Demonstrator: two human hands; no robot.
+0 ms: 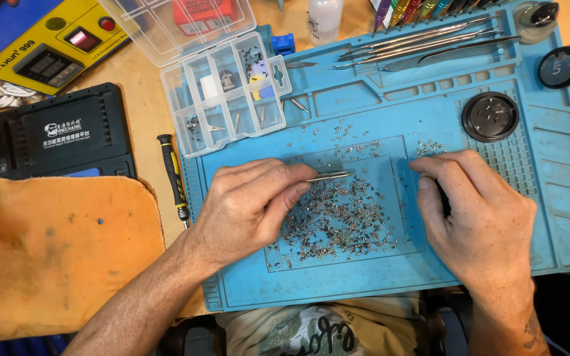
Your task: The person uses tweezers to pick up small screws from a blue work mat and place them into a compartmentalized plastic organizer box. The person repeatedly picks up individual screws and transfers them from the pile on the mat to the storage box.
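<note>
Left hand [249, 204] pinching tweezers [330, 176] over scattered screws [338, 221], right hand [479, 217] empty-fingered on blue mat [364, 283], compartment box [225, 92] behind.

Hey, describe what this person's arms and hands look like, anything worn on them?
Both forearms are bare, with no sleeves showing. The left hand and the right hand wear no gloves, and no rings or watch are visible. A dark tattoo mark shows on the right forearm near the picture's lower edge.

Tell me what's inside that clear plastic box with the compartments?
The clear compartment box holds small dark screws, a white block, a yellow-and-blue piece and some thin metal bits, each in separate cells. Several cells look empty. Glare off its open lid hides any finer details.
</note>
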